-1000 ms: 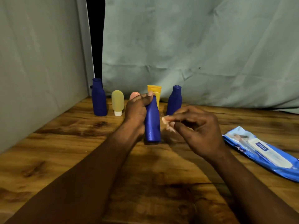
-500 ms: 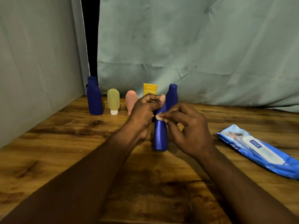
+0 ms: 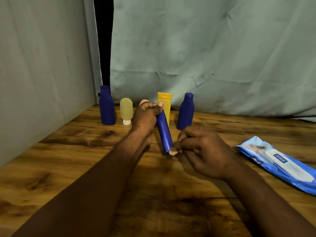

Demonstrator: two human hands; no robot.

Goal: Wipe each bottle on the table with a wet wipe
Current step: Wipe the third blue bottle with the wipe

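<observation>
Gripping the top of the slim blue bottle (image 3: 165, 132), the left hand (image 3: 145, 115) has its fingers curled round it in the head view, the bottle tilted low over the table (image 3: 68, 159); the right hand (image 3: 205, 151) pinches a small folded wet wipe (image 3: 173, 152) against that bottle's lower end. Likely risks: the wet, smooth plastic slipping from a one-ended hold, or its top swinging into the yellow tube (image 3: 165, 101) and pink bottle (image 3: 144, 101) just behind it, toppling them. The wipes pack (image 3: 277, 161) lies well to its right
</observation>
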